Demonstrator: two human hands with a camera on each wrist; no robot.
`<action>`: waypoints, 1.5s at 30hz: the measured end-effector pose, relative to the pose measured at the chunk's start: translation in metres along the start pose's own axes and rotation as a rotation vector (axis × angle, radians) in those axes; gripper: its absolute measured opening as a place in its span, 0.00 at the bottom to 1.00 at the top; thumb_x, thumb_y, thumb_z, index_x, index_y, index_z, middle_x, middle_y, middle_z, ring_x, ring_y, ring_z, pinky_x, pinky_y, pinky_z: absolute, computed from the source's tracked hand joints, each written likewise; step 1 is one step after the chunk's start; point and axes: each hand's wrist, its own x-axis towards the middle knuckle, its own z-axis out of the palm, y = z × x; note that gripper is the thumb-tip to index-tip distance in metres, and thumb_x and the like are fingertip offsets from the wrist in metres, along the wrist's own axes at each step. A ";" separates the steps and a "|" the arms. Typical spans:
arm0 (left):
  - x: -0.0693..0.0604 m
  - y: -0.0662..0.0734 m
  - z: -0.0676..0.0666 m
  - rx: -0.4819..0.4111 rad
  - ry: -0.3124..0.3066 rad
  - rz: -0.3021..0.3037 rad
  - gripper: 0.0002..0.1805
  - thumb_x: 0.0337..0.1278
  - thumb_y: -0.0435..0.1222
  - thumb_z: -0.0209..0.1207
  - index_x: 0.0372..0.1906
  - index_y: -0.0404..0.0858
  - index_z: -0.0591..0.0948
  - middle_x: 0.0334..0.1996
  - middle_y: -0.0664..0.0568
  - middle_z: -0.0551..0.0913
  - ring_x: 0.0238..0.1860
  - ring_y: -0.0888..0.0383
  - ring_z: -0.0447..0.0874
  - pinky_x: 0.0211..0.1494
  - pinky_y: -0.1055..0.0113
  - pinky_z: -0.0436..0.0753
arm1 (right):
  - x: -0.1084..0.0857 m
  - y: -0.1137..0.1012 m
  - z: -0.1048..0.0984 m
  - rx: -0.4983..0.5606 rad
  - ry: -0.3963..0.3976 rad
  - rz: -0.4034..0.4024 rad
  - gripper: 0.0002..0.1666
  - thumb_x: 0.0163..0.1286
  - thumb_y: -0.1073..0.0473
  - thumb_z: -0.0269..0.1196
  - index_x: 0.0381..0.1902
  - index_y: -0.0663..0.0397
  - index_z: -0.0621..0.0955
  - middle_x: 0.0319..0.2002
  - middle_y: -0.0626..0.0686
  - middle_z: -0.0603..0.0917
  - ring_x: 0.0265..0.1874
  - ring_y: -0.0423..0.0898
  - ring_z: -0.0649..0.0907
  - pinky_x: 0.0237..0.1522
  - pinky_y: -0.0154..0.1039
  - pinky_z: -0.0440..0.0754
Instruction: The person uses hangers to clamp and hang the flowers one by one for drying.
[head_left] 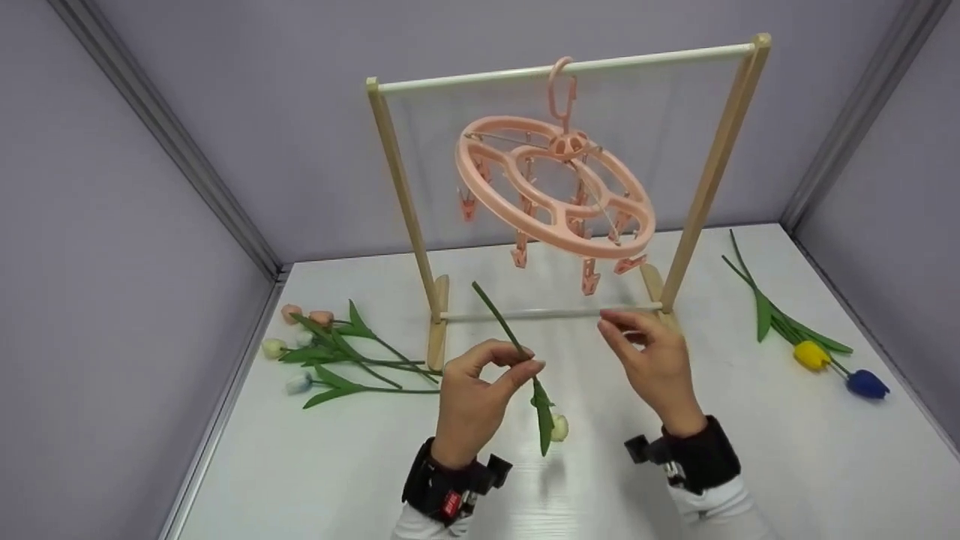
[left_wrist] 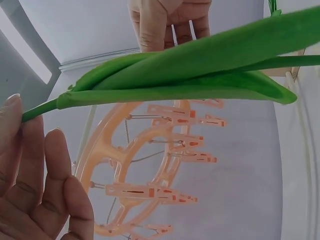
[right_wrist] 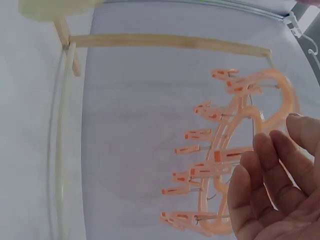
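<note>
Pinching the white tulip (head_left: 543,412) by its green stem (head_left: 495,311), we have it upside down in our left hand (head_left: 472,405), above the worktop (head_left: 300,465) and in front of the pink clip hanger (head_left: 570,241). The thumb and forefinger are clamped on the stem between its bare end and the leaves (left_wrist: 210,55); the bare end slants up and away from us, while the bloom (head_left: 559,428) hangs below. Our right hand (head_left: 656,367) holds nothing: its fingers are loosely bent, thumb and forefinger close, though we cannot tell whether the tips touch.

To do this well, we would judge a light, firm pinch best, since so thin a stem could roll between the fingers and swing the bloom round. Our grip should sit well off the bare end, so that its tip stays in plain sight and free. The leaves stand out from the stem, and we should give them room, as they could brush the worktop or hide our view from the wrist.

Care is needed under the dangling clips (head_left: 590,277): they look loose on their links, and a knock could set the ring tilting on the white rail (head_left: 660,58). Slow, small movements with both wrists low seem wisest, the right hand relaxed beside the flower rather than crossing it.
</note>
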 end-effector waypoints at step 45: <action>0.075 -0.004 -0.005 0.082 -0.033 -0.085 0.10 0.55 0.40 0.71 0.35 0.38 0.86 0.29 0.57 0.86 0.31 0.62 0.84 0.36 0.57 0.83 | 0.050 -0.009 0.016 0.611 -0.066 0.325 0.15 0.70 0.69 0.60 0.51 0.74 0.82 0.42 0.60 0.87 0.42 0.50 0.86 0.47 0.42 0.83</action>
